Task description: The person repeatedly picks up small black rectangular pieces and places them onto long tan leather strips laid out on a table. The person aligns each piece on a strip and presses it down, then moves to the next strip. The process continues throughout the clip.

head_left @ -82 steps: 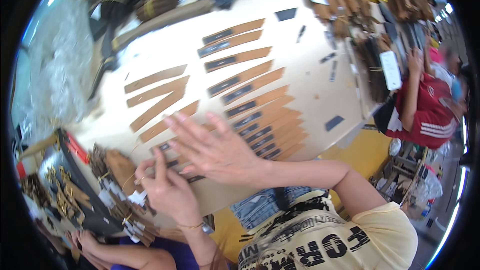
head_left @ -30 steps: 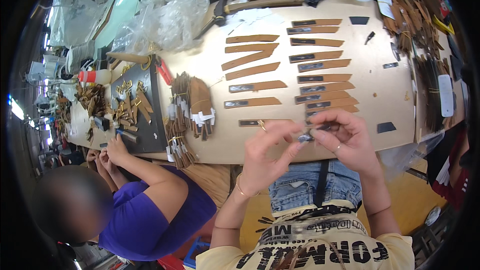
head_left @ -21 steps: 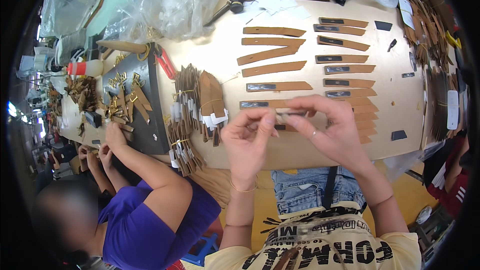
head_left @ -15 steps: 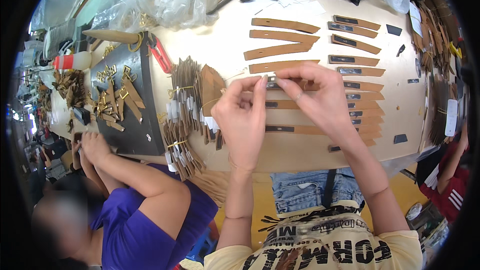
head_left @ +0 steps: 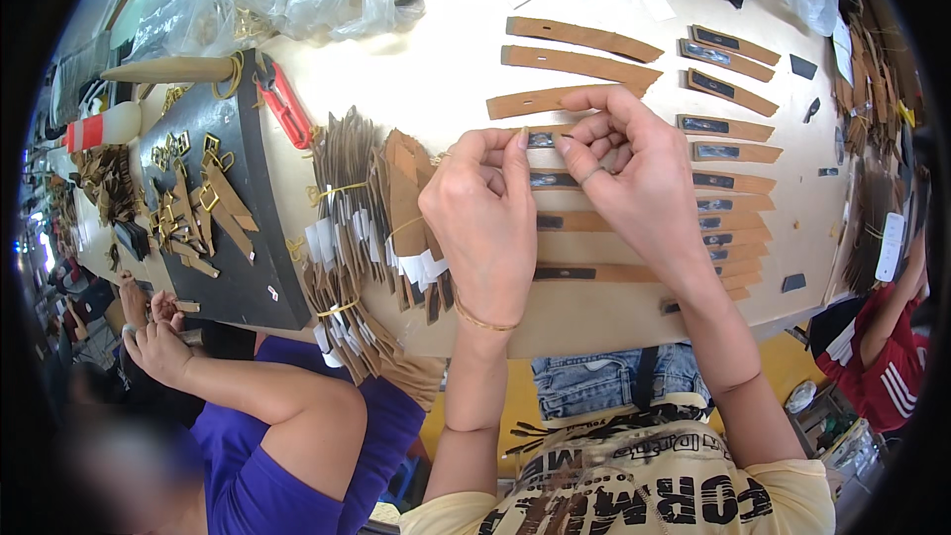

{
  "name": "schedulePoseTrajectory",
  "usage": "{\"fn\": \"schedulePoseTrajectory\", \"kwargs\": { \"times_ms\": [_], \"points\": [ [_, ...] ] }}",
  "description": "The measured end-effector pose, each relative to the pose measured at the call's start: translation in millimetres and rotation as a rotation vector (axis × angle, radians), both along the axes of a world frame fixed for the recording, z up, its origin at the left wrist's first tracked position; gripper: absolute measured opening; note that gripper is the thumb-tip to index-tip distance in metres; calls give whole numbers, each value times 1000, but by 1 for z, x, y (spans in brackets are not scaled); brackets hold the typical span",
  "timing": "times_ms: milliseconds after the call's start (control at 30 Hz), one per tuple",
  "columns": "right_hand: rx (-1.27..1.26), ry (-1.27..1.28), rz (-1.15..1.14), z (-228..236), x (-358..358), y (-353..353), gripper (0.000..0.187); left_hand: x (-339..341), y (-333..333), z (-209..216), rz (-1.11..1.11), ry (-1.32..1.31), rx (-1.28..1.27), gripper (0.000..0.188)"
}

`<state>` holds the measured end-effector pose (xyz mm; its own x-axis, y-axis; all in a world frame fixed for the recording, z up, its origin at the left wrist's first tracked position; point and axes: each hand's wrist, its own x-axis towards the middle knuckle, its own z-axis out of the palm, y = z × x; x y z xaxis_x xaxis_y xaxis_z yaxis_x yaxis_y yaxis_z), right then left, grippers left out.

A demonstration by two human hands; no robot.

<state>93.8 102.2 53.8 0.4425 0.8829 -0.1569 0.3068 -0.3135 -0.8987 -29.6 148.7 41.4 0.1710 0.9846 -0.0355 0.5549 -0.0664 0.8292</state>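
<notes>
Pinches a small dark patch [head_left: 541,140] at both ends, with fingers of left hand [head_left: 483,213] and right hand [head_left: 639,163] clamped on it, thumb to index. Lies midway between, equally near to each, with long axis left to right, over a tan strip [head_left: 551,128]; cannot tell if touching. Looks glossy, flat and rectangular above matte, leather-like tan. Shows, right of both hands, other narrow strips [head_left: 763,153] with slanted ends, flat on smooth, pale surface [head_left: 604,315].

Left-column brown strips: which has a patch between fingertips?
Fourth strip from the top: left hand and right hand flank the dark patch over it. Three strips above show no patch; lower patches aren't between fingertips.
</notes>
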Motion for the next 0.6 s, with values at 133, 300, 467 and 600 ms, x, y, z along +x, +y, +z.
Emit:
{"fn": "schedulePoseTrajectory", "kwargs": {
  "times_ms": [133,300,467,600],
  "points": [
    [22,5,-2,-1,0,3,31,1,1,1,10,4,-17,13],
    [20,-7,0,-4,1,5,40,2,2,1,19,14,-29,13],
    [3,-2,5,-4,0,5,40,2,2,1,30,8,-45,13],
    [18,-45,3,-4,0,5,43,2,1,0,26,26,-36,13]
  ]
}}
